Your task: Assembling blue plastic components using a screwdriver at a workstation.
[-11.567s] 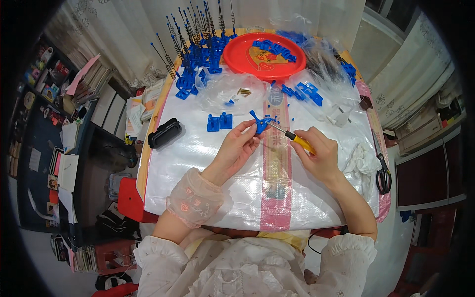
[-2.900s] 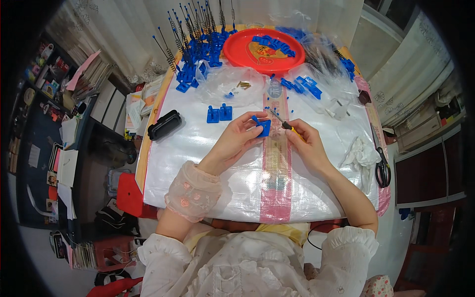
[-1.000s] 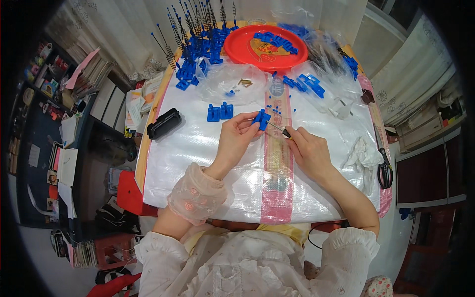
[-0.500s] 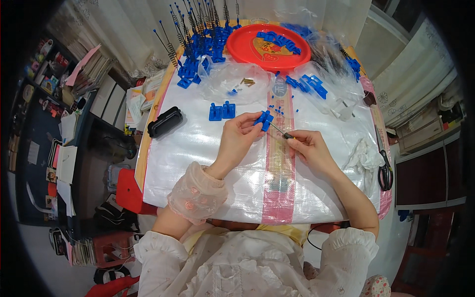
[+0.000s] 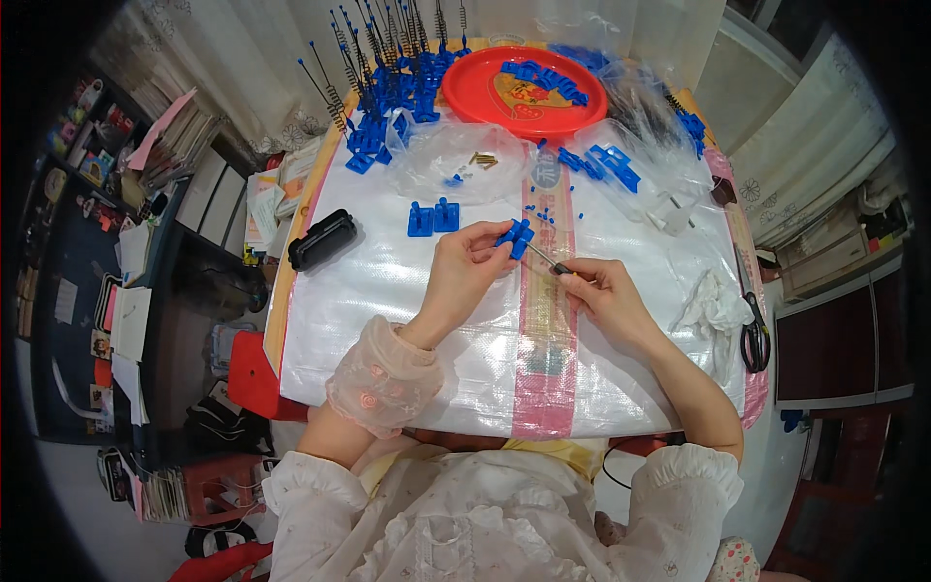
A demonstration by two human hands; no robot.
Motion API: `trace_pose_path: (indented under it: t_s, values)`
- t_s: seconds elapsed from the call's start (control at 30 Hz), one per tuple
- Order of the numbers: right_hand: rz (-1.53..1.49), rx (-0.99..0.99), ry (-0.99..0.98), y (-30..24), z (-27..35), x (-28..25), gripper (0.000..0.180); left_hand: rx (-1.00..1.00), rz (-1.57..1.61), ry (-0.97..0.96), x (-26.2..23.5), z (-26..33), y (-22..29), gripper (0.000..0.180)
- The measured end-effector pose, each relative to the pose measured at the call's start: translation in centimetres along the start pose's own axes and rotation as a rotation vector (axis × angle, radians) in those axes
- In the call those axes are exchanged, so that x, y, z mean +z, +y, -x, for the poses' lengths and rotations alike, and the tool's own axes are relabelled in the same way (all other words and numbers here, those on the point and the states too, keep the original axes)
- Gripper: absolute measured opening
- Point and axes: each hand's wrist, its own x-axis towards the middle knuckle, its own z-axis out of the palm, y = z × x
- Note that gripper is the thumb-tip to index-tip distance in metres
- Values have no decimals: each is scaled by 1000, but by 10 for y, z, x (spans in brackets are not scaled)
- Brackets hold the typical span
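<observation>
Above the middle of the table, my left hand (image 5: pixel 472 264) pinches a small blue plastic part (image 5: pixel 516 237) between thumb and fingers. My right hand (image 5: pixel 603 296) is closed on the dark handle of a screwdriver (image 5: pixel 541 256). The thin metal shaft points up and left, and its tip meets the blue part; whether it sits in a screw is too small to see. Two similar blue parts (image 5: pixel 433 218) stand side by side on the white sheet, left of my left hand. Beyond my hands, tiny blue pieces (image 5: pixel 544 213) lie scattered.
A red tray (image 5: pixel 456 103) with blue parts stands at the back. Blue bases with springs and rods (image 5: pixel 398 97) crowd the far left. A plastic bag (image 5: pixel 417 167) bears brass-coloured pieces (image 5: pixel 484 159). A black case (image 5: pixel 324 240) lies left; scissors (image 5: pixel 755 335) and crumpled tissue (image 5: pixel 716 303) lie right.
My right fingers have shifted slightly on the screwdriver handle. The left hand keeps its pinch on the blue part, and the rest stays nearly the same.
</observation>
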Motion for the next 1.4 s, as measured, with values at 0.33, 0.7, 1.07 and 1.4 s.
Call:
trace_pose_path:
  t_s: [0.33,0.7,1.07,1.4]
  values:
    - [-153,125,-51,-3,-3,-4,25,-17,4,-13,0,0,1,30]
    - [-376,245,-212,-10,-3,-16,31,24,25,-17,-1,0,0,29]
    - [-611,299,-376,-5,-8,-29,36,-107,194,-39,-3,-4,4,32]
    - [-324,-56,31,-10,-6,-30,15,-272,441,-32,-1,-3,8,46]
